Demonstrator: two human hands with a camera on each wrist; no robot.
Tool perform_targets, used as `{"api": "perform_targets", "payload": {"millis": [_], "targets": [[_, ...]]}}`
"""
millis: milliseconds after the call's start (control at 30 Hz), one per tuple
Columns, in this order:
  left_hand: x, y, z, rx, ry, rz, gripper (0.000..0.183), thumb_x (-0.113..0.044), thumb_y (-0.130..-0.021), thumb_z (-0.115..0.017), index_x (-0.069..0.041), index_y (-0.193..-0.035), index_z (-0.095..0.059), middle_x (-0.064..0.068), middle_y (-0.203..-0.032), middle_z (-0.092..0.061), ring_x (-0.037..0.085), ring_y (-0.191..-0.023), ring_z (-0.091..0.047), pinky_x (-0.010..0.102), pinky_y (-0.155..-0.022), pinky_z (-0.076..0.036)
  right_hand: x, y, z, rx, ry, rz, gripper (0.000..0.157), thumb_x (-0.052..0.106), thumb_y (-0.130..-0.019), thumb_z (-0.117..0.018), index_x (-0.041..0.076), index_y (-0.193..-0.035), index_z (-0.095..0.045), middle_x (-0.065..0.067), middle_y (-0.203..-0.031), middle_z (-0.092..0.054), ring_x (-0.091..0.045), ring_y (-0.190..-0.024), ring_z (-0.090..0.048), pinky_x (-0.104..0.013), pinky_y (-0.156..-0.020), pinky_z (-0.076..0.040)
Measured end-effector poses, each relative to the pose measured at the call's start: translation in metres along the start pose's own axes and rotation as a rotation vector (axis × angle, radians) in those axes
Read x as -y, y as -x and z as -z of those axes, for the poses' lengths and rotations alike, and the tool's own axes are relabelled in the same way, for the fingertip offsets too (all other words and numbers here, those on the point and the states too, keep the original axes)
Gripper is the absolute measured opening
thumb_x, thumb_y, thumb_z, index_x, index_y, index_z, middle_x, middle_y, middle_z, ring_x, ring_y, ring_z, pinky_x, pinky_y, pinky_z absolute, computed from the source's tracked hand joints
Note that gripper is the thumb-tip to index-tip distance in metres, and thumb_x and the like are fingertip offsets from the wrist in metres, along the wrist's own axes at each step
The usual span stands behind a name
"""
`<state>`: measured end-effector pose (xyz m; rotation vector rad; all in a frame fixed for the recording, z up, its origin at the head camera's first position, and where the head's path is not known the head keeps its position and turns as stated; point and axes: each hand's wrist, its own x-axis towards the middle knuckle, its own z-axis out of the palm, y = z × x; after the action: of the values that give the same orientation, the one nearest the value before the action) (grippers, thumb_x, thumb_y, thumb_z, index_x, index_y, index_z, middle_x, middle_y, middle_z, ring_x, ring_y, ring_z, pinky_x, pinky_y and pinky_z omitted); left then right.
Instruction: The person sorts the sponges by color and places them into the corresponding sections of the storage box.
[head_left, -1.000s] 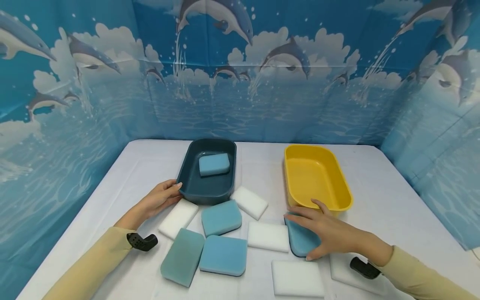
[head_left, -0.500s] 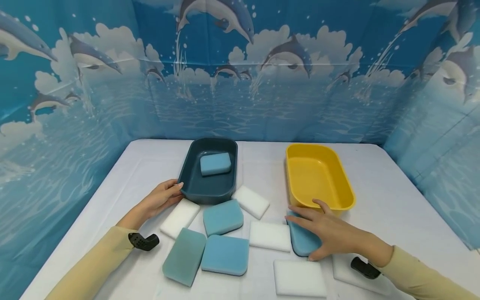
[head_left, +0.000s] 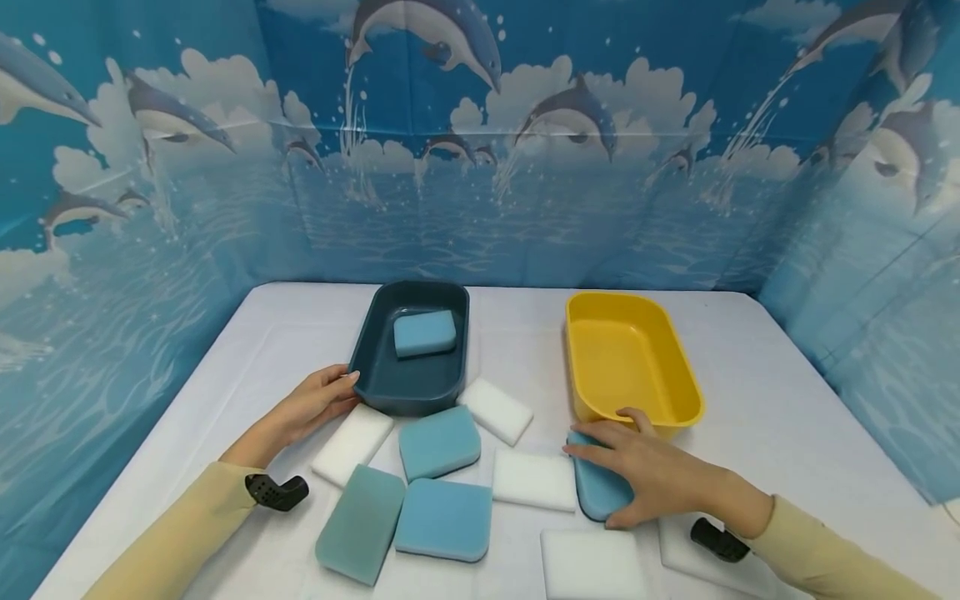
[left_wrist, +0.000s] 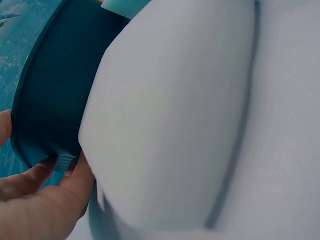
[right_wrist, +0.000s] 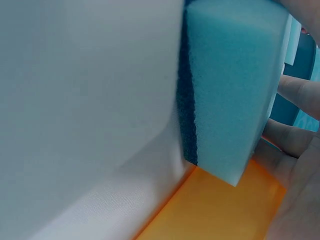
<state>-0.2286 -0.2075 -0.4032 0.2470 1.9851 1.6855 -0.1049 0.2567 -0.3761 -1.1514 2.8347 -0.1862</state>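
Observation:
My left hand (head_left: 322, 400) holds the near left corner of a dark blue tub (head_left: 411, 400), thumb at the rim and fingers against the outer wall. Inside the tub lies a blue sponge (head_left: 425, 333). With fingers spread, my right hand (head_left: 652, 471) grips another blue sponge (head_left: 600, 487), thumb at its near side and fingertips across its far left part. In the right wrist view, that sponge (right_wrist: 235, 90) shows a dark scouring layer facing the table. Just beyond this hand stands a yellow tub (head_left: 630, 358) with nothing in it.
Between the hands lie several blue sponges (head_left: 444, 518) and white sponges (head_left: 534, 479). One white sponge (head_left: 354, 444) is beside my left hand; another (head_left: 690, 546) is partly hidden under my right wrist. A dolphin-print curtain (head_left: 480, 208) encloses the white table (head_left: 787, 400).
Both hands keep their hold, and the tubs and sponges stay in place. Only the head view has shifted slightly.

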Motion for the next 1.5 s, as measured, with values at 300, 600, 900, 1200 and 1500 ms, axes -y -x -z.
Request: {"api": "perform_targets", "payload": {"millis": [300, 600, 900, 1200, 1500], "targets": [[-0.001, 0.001, 0.002, 0.016, -0.011, 0.007, 0.076, -0.038, -0.100, -0.040, 0.006, -0.148, -0.002, 0.029, -0.152, -0.016, 0.039, -0.142, -0.023, 0.036, -0.112, -0.035, 0.000, 0.002, 0.000, -0.043, 0.006, 0.028, 0.079, 0.059, -0.069, -0.073, 0.022, -0.135, -0.050, -0.009, -0.141, -0.046, -0.023, -0.123, -0.046, -0.051, -0.096, -0.023], [-0.003, 0.000, 0.003, 0.018, -0.015, 0.002, 0.076, -0.039, -0.100, -0.038, 0.006, -0.148, -0.001, 0.030, -0.152, -0.016, 0.039, -0.142, -0.023, 0.033, -0.110, -0.037, 0.006, 0.006, 0.011, -0.104, 0.019, 0.075, 0.079, 0.055, -0.069, -0.076, 0.022, -0.136, -0.049, -0.008, -0.138, -0.047, -0.023, -0.121, -0.047, -0.053, -0.098, -0.021], [-0.004, 0.000, 0.000, 0.016, -0.006, -0.002, 0.075, -0.038, -0.101, -0.038, 0.007, -0.148, -0.001, 0.030, -0.152, -0.015, 0.039, -0.142, -0.022, 0.035, -0.112, -0.036, 0.014, 0.012, 0.026, -0.141, 0.074, 0.095, 0.084, 0.053, -0.065, -0.079, 0.024, -0.137, -0.048, -0.008, -0.138, -0.048, -0.021, -0.121, -0.046, -0.046, -0.100, -0.017], [-0.005, -0.002, -0.001, 0.015, -0.004, 0.003, 0.077, -0.040, -0.100, -0.039, 0.006, -0.148, 0.001, 0.030, -0.153, -0.014, 0.039, -0.142, -0.021, 0.039, -0.114, -0.031, 0.019, 0.013, 0.037, -0.157, 0.100, 0.104, 0.087, 0.054, -0.064, -0.079, 0.028, -0.139, -0.043, -0.004, -0.138, -0.047, -0.019, -0.119, -0.047, -0.034, -0.108, -0.007], [-0.003, -0.001, 0.000, 0.014, 0.002, 0.007, 0.078, -0.039, -0.100, -0.040, 0.006, -0.148, 0.002, 0.030, -0.153, -0.012, 0.039, -0.142, -0.021, 0.042, -0.114, -0.029, 0.024, 0.012, 0.051, -0.183, 0.106, 0.099, 0.087, 0.050, -0.065, -0.080, 0.027, -0.140, -0.043, -0.005, -0.139, -0.045, -0.024, -0.119, -0.042, -0.040, -0.097, -0.035]]}}
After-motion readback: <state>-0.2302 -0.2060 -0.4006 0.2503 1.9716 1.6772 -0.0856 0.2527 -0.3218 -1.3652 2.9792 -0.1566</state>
